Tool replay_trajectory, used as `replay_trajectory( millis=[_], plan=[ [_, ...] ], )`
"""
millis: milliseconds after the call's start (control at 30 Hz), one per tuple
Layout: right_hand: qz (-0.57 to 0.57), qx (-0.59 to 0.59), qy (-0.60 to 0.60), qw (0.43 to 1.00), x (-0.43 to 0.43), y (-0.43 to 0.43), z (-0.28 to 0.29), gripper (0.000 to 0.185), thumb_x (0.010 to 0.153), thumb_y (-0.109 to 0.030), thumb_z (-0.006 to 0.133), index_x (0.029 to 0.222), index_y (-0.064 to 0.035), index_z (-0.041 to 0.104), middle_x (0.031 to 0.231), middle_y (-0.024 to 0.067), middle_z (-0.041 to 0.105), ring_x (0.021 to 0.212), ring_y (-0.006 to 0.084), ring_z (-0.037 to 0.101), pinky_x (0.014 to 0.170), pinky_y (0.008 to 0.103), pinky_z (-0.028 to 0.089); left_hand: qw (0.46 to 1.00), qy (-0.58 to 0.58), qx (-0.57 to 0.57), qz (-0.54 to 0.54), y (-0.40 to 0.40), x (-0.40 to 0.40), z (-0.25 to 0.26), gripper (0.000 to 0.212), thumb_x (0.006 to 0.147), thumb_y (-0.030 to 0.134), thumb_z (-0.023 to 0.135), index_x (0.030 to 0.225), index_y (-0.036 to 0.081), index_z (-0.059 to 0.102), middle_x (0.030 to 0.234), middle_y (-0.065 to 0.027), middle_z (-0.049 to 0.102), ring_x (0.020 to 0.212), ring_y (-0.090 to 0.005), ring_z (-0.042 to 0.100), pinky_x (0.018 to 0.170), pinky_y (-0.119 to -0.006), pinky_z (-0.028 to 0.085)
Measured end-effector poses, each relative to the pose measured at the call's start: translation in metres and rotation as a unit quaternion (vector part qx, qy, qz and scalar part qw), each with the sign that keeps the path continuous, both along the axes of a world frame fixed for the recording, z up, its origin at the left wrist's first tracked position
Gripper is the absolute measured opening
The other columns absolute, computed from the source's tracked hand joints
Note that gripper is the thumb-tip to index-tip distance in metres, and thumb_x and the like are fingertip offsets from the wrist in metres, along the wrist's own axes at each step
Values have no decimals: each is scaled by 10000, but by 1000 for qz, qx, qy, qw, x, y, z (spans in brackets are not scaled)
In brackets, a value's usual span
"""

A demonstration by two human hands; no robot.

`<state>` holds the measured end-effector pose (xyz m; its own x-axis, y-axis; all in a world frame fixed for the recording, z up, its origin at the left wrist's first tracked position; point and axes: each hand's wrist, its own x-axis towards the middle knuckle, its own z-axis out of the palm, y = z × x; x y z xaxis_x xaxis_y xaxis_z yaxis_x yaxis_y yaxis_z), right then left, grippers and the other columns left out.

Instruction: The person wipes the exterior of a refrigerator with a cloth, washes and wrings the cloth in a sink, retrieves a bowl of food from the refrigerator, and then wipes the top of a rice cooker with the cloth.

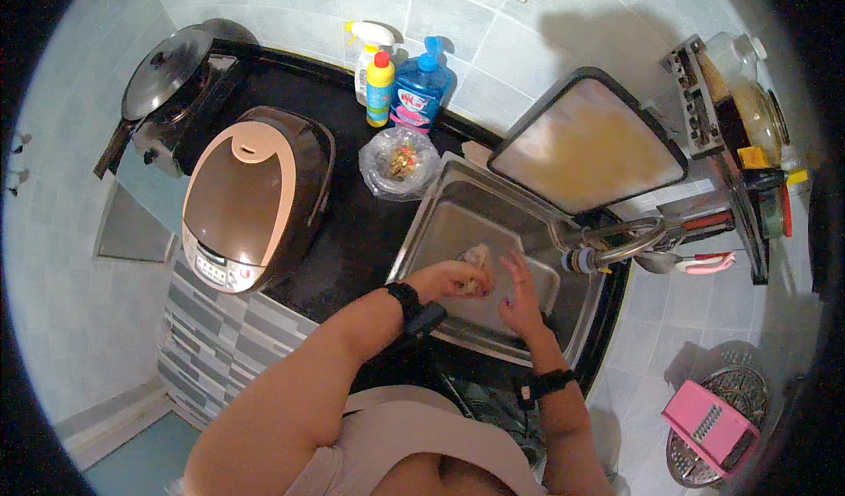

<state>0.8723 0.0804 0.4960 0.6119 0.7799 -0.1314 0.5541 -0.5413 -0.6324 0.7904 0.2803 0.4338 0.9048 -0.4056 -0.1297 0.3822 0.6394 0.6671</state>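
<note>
Over the stainless steel sink (455,195), my left hand (455,281) has its fingers curled around a small pale, crumpled item (475,256), whose kind I cannot make out. My right hand (521,301) is just to its right, fingers apart, with nothing visible in it. Both wrists wear dark bands. Behind the sink's left corner sits a clear plastic-lined bowl (400,163) with small colourful scraps inside. The faucet (594,255) stands at the sink's right side.
Left of the sink is a brown rice cooker (241,199); beyond it, a lidded pan (168,73) on a stove. Dish soap (422,90), a yellow bottle (379,93) and a spray bottle (367,37) line the wall. A cutting board (587,143) leans behind the sink; a pink grater (711,423) hangs right.
</note>
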Motion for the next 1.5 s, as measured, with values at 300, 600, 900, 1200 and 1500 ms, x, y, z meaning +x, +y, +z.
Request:
replay_trajectory(
  millis=[300, 600, 900, 1200, 1500],
  plan=[
    [112, -27, -39, 993, 24, 12, -34, 877, 684, -86, 751, 1428, -129, 288, 1406, 198, 321, 1202, 408, 449, 946, 412, 450, 922, -80, 303, -228, -36, 73, -46, 189, 733, 30, 680, 915, 81, 681, 857, -67, 650, 801, -140, 577, 668, -271, 466],
    [137, -216, 20, 967, 45, 35, -93, 799, 644, -200, 794, 1353, -145, 428, 1226, 180, 547, 1058, 356, 563, 860, 412, 487, 743, -182, 620, -172, -64, 91, -136, 232, 649, 151, 738, 850, 54, 670, 774, -121, 662, 721, -253, 641, 583, -392, 490],
    [154, -142, -13, 978, 59, -59, -230, 662, 702, -253, 768, 1291, -98, 508, 1266, 120, 554, 1144, 313, 532, 937, 391, 442, 606, -357, 706, -80, -78, 82, -68, 321, 769, 138, 618, 1054, -8, 607, 723, -184, 659, 643, -350, 655, 511, -453, 519],
    [-2, -83, -124, 989, 10, 0, -58, 696, 693, -157, 755, 1306, -104, 430, 1252, 161, 514, 1101, 348, 527, 928, 395, 450, 784, -54, 604, -131, -58, 75, -48, 61, 771, 95, 618, 763, 37, 636, 680, -75, 616, 533, -207, 575, 428, -327, 434],
    [130, 97, -224, 961, 20, -23, -71, 509, 757, -130, 658, 1236, -91, 490, 1119, 158, 562, 925, 353, 585, 771, 400, 505, 849, 177, 202, -456, -34, 70, 24, 285, 822, 219, 622, 604, 167, 447, 509, 65, 346, 396, -45, 302, 364, -184, 228]
  ],
)
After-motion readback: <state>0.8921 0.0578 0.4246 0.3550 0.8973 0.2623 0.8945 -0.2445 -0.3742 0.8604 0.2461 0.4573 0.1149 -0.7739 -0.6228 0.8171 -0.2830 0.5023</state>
